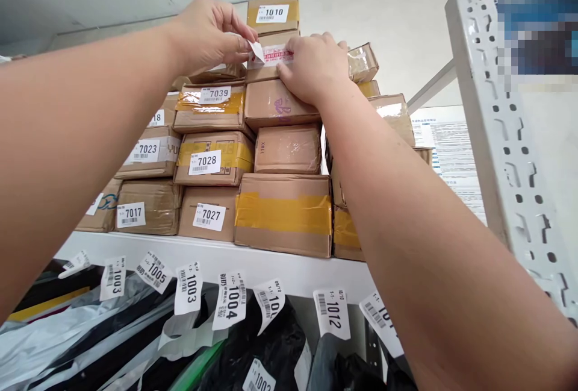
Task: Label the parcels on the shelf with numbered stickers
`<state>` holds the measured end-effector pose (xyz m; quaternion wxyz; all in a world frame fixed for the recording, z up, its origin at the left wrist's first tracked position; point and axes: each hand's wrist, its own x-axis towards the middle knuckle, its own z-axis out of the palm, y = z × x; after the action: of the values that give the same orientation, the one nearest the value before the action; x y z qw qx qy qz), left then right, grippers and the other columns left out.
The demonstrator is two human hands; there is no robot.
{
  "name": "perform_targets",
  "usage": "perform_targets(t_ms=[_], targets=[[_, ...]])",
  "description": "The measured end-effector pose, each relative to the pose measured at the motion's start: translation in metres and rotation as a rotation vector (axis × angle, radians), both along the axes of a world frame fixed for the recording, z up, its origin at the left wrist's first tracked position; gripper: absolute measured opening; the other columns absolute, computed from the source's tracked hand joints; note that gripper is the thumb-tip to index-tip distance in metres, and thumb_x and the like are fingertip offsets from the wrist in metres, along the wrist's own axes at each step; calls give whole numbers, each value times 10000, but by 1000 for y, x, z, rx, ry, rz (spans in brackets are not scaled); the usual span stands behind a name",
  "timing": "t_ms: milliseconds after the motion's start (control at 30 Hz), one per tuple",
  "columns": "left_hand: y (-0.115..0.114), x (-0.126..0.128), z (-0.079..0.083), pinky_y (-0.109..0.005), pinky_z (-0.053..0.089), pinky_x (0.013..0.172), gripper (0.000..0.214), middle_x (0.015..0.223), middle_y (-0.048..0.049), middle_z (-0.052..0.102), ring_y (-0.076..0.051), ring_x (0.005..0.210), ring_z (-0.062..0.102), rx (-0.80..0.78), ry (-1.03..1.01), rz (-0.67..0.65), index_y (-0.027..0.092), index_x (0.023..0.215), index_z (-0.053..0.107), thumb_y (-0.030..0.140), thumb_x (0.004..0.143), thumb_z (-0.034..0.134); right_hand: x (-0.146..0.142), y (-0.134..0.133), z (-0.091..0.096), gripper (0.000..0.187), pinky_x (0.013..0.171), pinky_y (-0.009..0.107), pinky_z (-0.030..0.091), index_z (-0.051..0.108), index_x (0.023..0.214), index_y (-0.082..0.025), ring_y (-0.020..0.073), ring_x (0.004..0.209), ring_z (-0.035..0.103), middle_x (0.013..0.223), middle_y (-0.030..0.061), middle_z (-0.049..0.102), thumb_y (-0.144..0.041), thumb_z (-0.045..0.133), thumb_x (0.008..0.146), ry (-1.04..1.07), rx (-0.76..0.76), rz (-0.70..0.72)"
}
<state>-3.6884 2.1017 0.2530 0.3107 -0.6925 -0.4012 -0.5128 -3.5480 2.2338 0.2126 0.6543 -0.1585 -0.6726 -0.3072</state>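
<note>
My left hand (212,35) pinches a small white label (257,52) between thumb and fingertips, up against a cardboard box (264,71) with red-printed tape across its front. On the right end of that same box, my right hand (313,65) has its thumb on the front and its fingers over the top. Beneath it lies a brown box with purple handwriting (282,105). One more box, labelled 1010 (273,14), is stacked above and behind. Left of these is the box labelled 7039 (212,105).
Labelled boxes such as 7028 (212,162) fill the white shelf (203,252). Bagged parcels (266,343) with hanging tags are packed below. A perforated white upright (501,114) stands at right, with a printed sheet (451,162) behind it.
</note>
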Motion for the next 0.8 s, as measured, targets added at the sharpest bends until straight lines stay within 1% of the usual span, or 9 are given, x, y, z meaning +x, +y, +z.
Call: perform_targets(t_ms=[100, 267, 333, 400, 467, 533, 667, 767, 800], targets=[[-2, -4, 2, -554, 482, 1056, 143, 1093, -97, 709, -133, 879, 704, 14, 36, 18, 85, 795, 617, -54, 821, 636, 0, 0, -1, 272, 1026, 576, 421, 607, 1080, -266, 331, 1244, 540, 1245, 91, 673, -438, 461, 928, 12, 6, -8], [-7, -13, -1, -585, 513, 990, 116, 1269, -112, 665, -188, 983, 679, 64, 99, 146, 109, 822, 667, 0, 787, 690, -2, -1, -2, 281, 1017, 566, 433, 612, 1052, -271, 326, 1223, 549, 1229, 94, 681, -454, 448, 915, 29, 30, 3], [-7, -14, -4, -563, 521, 967, 125, 1256, -106, 673, -197, 1011, 672, 82, 141, 239, 121, 843, 656, 2, 804, 661, -3, -1, -2, 283, 1017, 564, 433, 609, 1046, -273, 326, 1221, 546, 1231, 94, 679, -458, 440, 911, 32, 27, -1], [-7, -14, -6, -520, 518, 972, 126, 1215, -100, 688, -197, 1050, 659, 135, 239, 367, 132, 878, 645, 17, 830, 627, -4, 0, -2, 287, 1020, 567, 428, 605, 1042, -274, 326, 1221, 544, 1229, 96, 678, -459, 430, 911, 37, 27, -3], [-6, -14, -7, -481, 514, 978, 145, 1209, -97, 671, -202, 1095, 634, 204, 347, 475, 140, 903, 643, 21, 832, 602, -5, 1, -1, 296, 1028, 564, 420, 603, 1053, -276, 323, 1225, 542, 1231, 98, 676, -460, 417, 914, 37, 29, -4], [-7, -14, -6, -460, 514, 986, 154, 1238, -65, 634, -197, 1126, 601, 226, 409, 547, 188, 924, 651, 70, 847, 590, -5, 1, -1, 303, 1034, 561, 413, 605, 1076, -279, 324, 1234, 539, 1238, 99, 672, -457, 420, 916, 35, 25, -4], [-11, -14, -3, -388, 477, 1055, 60, 1192, 40, 663, -131, 1128, 580, 172, 357, 581, 283, 914, 643, 240, 873, 636, -4, -1, -2, 342, 1030, 578, 402, 626, 1140, -222, 359, 1251, 530, 1240, 137, 666, -437, 465, 928, 20, 21, 24], [-12, -14, -3, -374, 457, 1058, 58, 1135, 49, 699, -117, 1085, 599, 179, 296, 547, 268, 902, 650, 262, 848, 670, -4, -3, -3, 355, 1031, 574, 404, 645, 1180, -167, 364, 1253, 535, 1237, 151, 667, -369, 518, 917, 34, 13, 25], [-13, -14, -3, -380, 457, 1059, 57, 1135, 51, 698, -121, 1086, 600, 177, 293, 540, 277, 908, 647, 260, 855, 655, -4, -4, -3, 354, 1035, 569, 407, 649, 1189, -177, 356, 1250, 538, 1240, 143, 668, -360, 520, 915, 42, 8, 15]])
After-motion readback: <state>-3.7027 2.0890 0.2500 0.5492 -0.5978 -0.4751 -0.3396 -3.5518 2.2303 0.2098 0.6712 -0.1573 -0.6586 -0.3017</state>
